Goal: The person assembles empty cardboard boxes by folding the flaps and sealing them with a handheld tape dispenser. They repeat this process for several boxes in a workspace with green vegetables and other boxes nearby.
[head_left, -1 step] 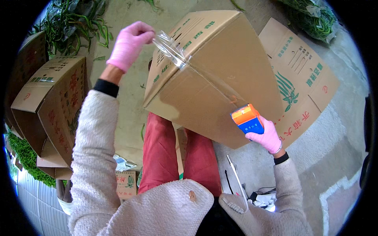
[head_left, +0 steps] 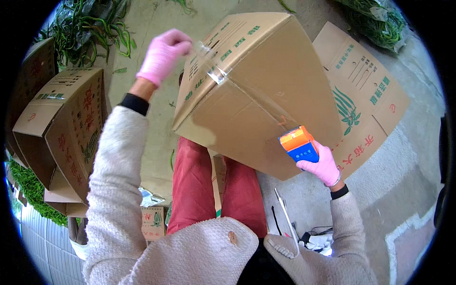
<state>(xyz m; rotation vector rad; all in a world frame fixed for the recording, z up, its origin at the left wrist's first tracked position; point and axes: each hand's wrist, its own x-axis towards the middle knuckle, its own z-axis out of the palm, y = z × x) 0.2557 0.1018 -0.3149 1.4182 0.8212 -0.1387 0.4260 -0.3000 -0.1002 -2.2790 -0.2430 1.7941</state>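
A large brown cardboard box (head_left: 280, 90) stands tilted in front of my knees, its broad side facing me. Clear packing tape (head_left: 216, 73) runs along the seam of that side and over the edge onto the printed face. My left hand (head_left: 163, 54), in a pink glove and slightly blurred, is closed with its fingertips at the loose end of the tape, beside the printed face. My right hand (head_left: 323, 166), also gloved in pink, grips an orange and blue tape dispenser (head_left: 299, 144) against the lower right part of the box side.
Opened cardboard boxes (head_left: 71, 128) stand at left, near a pile of green produce (head_left: 35, 190). A flattened carton (head_left: 361, 90) lies at right. Long green vegetables (head_left: 95, 35) lie far left, and a bagged bunch (head_left: 375, 23) far right. A white rod (head_left: 286, 211) is near my right leg.
My left hand has moved slightly right, and the tape's free end has come closer to the printed face. My right hand and the dispenser have stayed nearly still.
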